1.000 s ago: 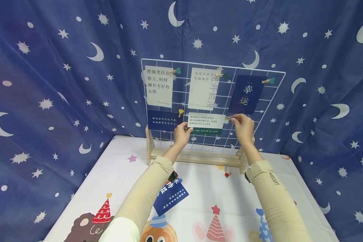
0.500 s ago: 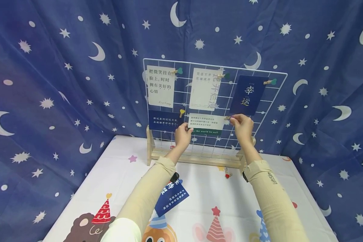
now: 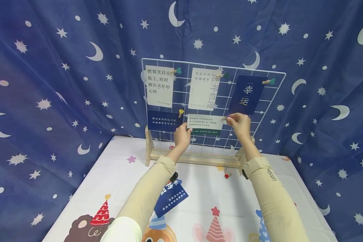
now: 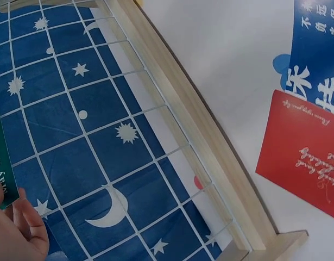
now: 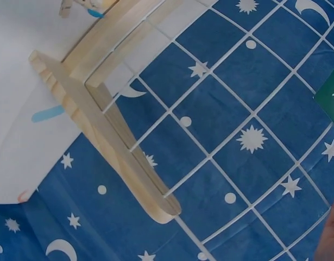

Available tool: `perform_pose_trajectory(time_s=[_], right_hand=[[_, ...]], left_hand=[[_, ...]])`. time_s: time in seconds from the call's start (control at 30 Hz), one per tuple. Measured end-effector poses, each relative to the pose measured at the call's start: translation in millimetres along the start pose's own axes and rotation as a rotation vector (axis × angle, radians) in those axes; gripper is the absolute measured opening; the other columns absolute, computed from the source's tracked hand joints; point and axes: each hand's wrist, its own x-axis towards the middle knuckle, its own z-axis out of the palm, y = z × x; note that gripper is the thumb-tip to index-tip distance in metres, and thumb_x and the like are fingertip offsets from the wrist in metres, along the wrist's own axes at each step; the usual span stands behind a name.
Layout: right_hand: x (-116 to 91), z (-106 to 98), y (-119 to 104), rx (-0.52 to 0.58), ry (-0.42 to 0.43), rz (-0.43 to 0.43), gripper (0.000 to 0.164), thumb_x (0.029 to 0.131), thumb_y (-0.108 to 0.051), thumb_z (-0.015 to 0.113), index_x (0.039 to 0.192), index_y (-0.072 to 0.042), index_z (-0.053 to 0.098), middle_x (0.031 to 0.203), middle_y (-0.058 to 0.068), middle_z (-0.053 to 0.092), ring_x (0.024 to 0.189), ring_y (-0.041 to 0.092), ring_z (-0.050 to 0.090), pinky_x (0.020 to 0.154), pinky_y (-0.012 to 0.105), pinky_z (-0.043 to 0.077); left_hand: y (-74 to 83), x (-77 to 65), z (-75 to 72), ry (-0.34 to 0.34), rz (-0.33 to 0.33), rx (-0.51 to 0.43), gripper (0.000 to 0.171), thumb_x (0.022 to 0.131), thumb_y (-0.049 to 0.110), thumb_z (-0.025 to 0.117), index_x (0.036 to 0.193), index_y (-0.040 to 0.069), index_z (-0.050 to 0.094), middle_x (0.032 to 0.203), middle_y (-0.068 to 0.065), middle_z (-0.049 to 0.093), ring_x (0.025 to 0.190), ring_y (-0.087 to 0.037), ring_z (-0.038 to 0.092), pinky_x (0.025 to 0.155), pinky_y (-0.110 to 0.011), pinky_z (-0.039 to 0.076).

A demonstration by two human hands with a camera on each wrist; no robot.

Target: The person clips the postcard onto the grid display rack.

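Hanging at the upper left corner of the white wire grid rack (image 3: pixel 211 65) is a white paper card with black lettering (image 3: pixel 159 86), pegged; below it, by the left edge, a navy landscape card (image 3: pixel 163 120) is pegged too. On the white cloth-covered desk (image 3: pixel 118 168), before the rack's left half, lie an unhung blue card (image 3: pixel 170 200) and a red card (image 4: pixel 302 152) overlapping it. The left hand (image 3: pixel 182 137) pinches the left edge of a white-and-green landscape card (image 3: pixel 204 121) against the grid's lower middle, under a pegged white portrait card (image 3: pixel 201 89). The right hand (image 3: pixel 240 126), thumb and finger nearly closed, pinches a small wooden peg (image 3: pixel 224 118) at that card's upper right corner; whether it grips the wire I cannot tell. A navy portrait card (image 3: pixel 247 95) hangs pegged by the upper right corner. So five cards look done, the sixth seems under way, and two appear left.
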Motion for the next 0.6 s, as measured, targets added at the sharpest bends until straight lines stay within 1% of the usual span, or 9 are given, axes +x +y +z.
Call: perform_pose_trajectory(time_s=[0.1, 0.2, 0.4, 0.53, 0.6], right_hand=[[2.0, 4.8, -1.6, 0.002, 0.011, 0.005, 0.018, 0.088, -0.001, 0.062, 0.099, 0.014, 0.064, 0.098, 0.03, 0.067, 0.058, -0.013, 0.053, 0.059, 0.003, 0.048], [0.6, 8.3, -2.9, 0.006, 0.04, 0.011, 0.018, 0.089, -0.002, 0.06, 0.1, 0.013, 0.063, 0.098, 0.029, 0.068, 0.058, -0.011, 0.053, 0.058, 0.003, 0.047], [-5.2, 15.4, -4.9, 0.074, 0.124, 0.042, 0.019, 0.091, 0.0, 0.058, 0.105, 0.012, 0.062, 0.097, 0.03, 0.067, 0.055, -0.011, 0.053, 0.056, 0.003, 0.047], [-7.7, 18.0, -4.7, 0.105, 0.146, 0.061, 0.021, 0.091, -0.001, 0.057, 0.107, 0.011, 0.061, 0.097, 0.032, 0.066, 0.053, -0.011, 0.053, 0.056, 0.004, 0.048], [-8.4, 18.8, -3.7, 0.125, 0.152, 0.067, 0.021, 0.091, -0.001, 0.057, 0.108, 0.011, 0.061, 0.097, 0.032, 0.065, 0.053, -0.011, 0.054, 0.057, 0.005, 0.049]], left_hand=[[0.2, 1.3, -2.8, -0.015, -0.005, 0.031, 0.031, 0.09, 0.019, 0.062, 0.115, 0.002, 0.062, 0.1, -0.016, 0.071, 0.088, -0.031, 0.068, 0.077, -0.04, 0.055], [1.8, 1.8, -3.2, -0.026, -0.012, 0.049, 0.033, 0.091, 0.02, 0.061, 0.118, 0.002, 0.06, 0.108, -0.016, 0.069, 0.094, -0.032, 0.067, 0.083, -0.041, 0.055], [3.3, 5.0, -3.1, -0.054, -0.019, 0.058, 0.033, 0.092, 0.019, 0.06, 0.119, 0.001, 0.059, 0.11, -0.018, 0.068, 0.095, -0.035, 0.066, 0.082, -0.044, 0.054], [2.5, 6.6, -3.1, -0.061, -0.03, 0.051, 0.035, 0.092, 0.019, 0.06, 0.123, 0.002, 0.058, 0.114, -0.017, 0.067, 0.096, -0.035, 0.066, 0.081, -0.045, 0.054], [1.8, 6.5, -2.9, -0.06, -0.033, 0.041, 0.034, 0.092, 0.019, 0.06, 0.121, 0.002, 0.058, 0.111, -0.017, 0.068, 0.094, -0.035, 0.066, 0.079, -0.045, 0.055]])
